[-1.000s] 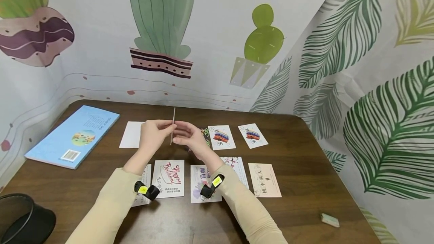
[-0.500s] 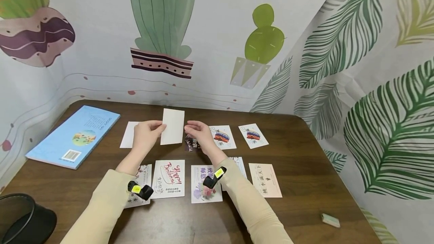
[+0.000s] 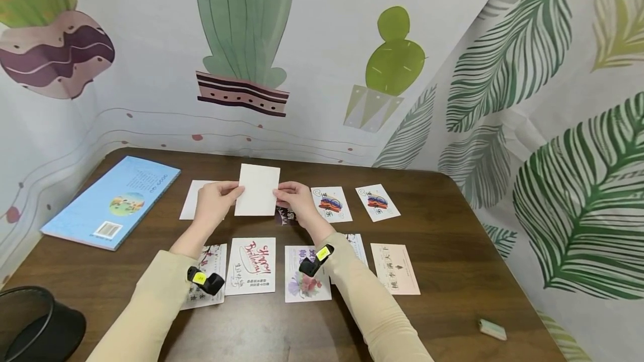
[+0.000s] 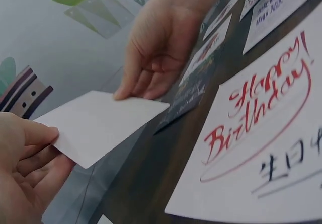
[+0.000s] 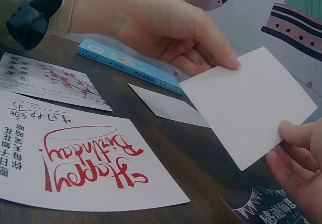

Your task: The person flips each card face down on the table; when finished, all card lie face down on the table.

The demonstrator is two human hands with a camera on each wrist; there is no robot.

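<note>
Between both hands a blank white card (image 3: 257, 190) is held up over the back of the table. My left hand (image 3: 213, 201) pinches its left edge, thumb on the near face. At the opposite edge my right hand (image 3: 299, 203) pinches it the same way, as the right wrist view also shows. Partly hidden behind the right hand lies a dark printed card (image 5: 274, 209). A plain white card (image 3: 192, 201) lies on the table behind the left hand. Below the hands is a card reading "Happy Birthday" (image 3: 251, 266).
A blue book (image 3: 113, 200) lies at the left. Two cards with a blue-and-red design, including the far one (image 3: 377, 202), lie back right. The front row holds a floral card (image 3: 308, 281) and a pink card (image 3: 394, 268). A black mesh bin (image 3: 55, 323) stands front left; a small pale block (image 3: 492, 329) lies right.
The card has turned from edge-on to show its blank white face. My right hand let go of it, moved slightly right, then took its right edge again.
</note>
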